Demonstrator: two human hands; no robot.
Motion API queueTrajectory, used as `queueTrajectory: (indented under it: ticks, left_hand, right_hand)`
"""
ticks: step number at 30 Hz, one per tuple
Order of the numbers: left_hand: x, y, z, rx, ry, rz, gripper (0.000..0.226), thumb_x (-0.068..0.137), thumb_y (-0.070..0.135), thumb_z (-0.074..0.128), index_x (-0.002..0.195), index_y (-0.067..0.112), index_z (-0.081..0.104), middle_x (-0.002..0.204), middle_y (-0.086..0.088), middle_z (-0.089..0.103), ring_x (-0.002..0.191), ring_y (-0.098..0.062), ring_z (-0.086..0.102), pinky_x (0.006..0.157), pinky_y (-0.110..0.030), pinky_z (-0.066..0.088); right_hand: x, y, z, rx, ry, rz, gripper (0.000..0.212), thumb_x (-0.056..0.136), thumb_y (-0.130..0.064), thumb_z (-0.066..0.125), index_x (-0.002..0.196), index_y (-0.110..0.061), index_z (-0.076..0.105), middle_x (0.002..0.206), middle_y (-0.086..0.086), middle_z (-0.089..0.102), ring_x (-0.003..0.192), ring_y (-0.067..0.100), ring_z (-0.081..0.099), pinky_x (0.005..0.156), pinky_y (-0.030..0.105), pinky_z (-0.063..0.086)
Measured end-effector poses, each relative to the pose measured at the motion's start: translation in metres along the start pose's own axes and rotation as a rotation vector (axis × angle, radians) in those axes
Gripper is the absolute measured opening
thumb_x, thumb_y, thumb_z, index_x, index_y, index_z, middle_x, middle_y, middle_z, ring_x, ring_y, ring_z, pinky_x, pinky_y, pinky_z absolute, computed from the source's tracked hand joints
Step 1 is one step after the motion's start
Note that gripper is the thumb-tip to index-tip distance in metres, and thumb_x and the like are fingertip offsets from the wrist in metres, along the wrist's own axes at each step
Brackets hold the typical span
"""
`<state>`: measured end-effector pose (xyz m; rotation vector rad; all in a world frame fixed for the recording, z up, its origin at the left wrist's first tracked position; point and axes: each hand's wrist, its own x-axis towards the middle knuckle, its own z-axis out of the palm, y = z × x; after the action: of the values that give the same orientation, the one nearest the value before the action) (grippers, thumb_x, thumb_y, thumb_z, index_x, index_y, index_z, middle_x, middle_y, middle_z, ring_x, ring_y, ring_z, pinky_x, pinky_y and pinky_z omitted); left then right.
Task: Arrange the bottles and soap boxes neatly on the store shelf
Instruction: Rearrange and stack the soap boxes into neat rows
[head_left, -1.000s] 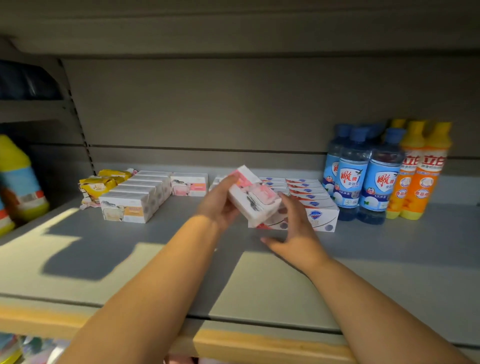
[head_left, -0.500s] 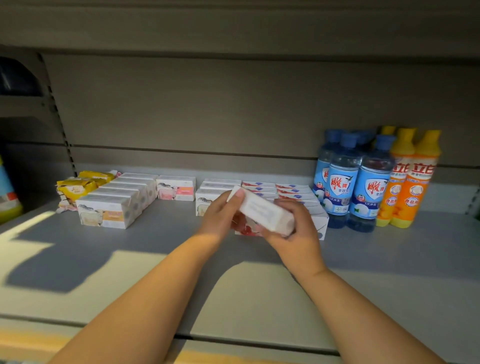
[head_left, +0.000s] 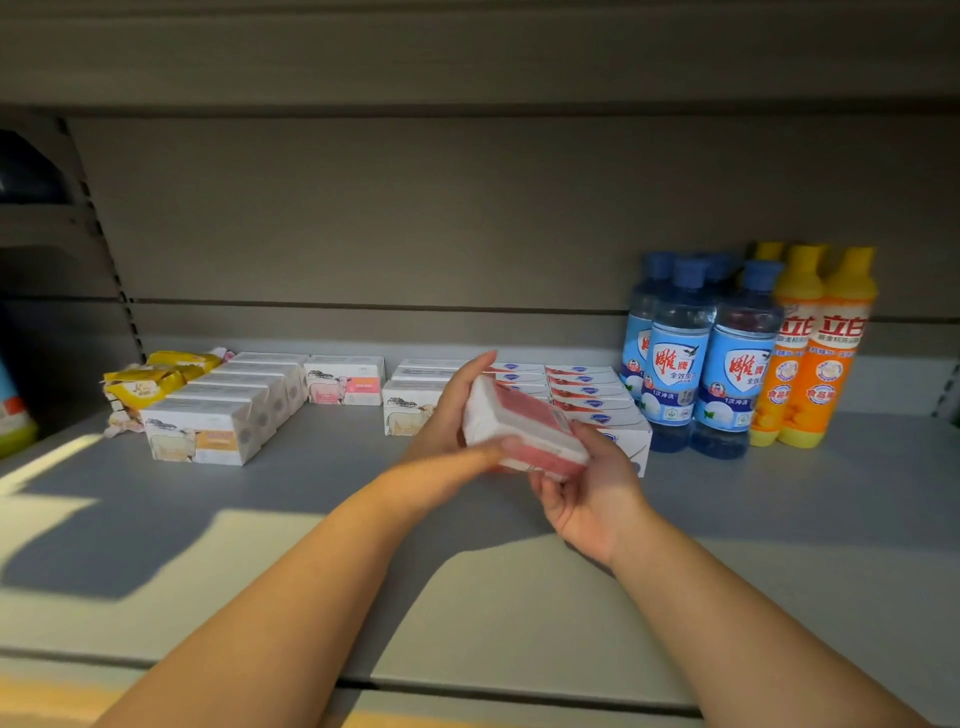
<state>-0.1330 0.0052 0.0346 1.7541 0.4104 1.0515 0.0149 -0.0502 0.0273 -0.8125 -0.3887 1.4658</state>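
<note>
Your two hands hold one soap box (head_left: 519, 421) in the air above the shelf (head_left: 779, 519), roughly midway along its length and nearer the back edge than the front. The box is white with a pink-red top face and tilts down towards the right. Your left hand (head_left: 449, 415) takes its left end, with the fingers reaching up behind the far side and the thumb along the near lower edge, so that grip is closed round the box. Your right hand (head_left: 587, 488) cups the right end from below, palm up, with the thumb pressed on the near corner; that grip holds the same box.

Just behind the held box a block of flat white cartons (head_left: 587, 395) with red and blue marks lies in rows. Touching its left side is a white carton with a sheep picture (head_left: 410, 415). Further left a pink-labelled carton (head_left: 345, 384) sits near the back edge. A row of white cartons (head_left: 218, 415) runs from there towards the front. Yellow packets (head_left: 150, 382) lie at the left end.

Towards the right end of the shelf, the blue bottles (head_left: 680, 358) stand upright just beside the flat cartons. The orange bottles (head_left: 826, 358) stand close against their right side.
</note>
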Motion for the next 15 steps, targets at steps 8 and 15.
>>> queueTrajectory:
  ticks: [8, 15]
  left_hand:
    - [0.008, -0.008, 0.002, -0.114, 0.385, -0.044, 0.021, 0.083, 0.021, 0.07, 0.097, 0.024, 0.055, 0.092, 0.001, 0.065, 0.078, -0.017, 0.067, 0.064, -0.028, 0.056]
    - [0.015, -0.006, 0.002, -0.284, 0.4, -0.331, 0.053, 0.094, 0.06, 0.026, 0.102, 0.02, 0.06, 0.086, -0.008, 0.075, 0.075, -0.021, 0.073, 0.052, -0.029, 0.056]
  right_hand:
    - [-0.003, -0.002, 0.005, -0.478, -0.176, -0.161, 0.04, 0.086, -0.044, 0.053, 0.104, -0.01, 0.065, 0.072, 0.011, 0.07, 0.054, 0.019, 0.067, 0.049, 0.028, 0.055]
    - [0.0, 0.007, -0.007, -1.013, -0.127, -0.923, 0.061, 0.077, -0.02, 0.075, 0.129, -0.031, 0.046, 0.127, -0.005, 0.054, 0.121, 0.011, 0.05, 0.103, 0.039, 0.042]
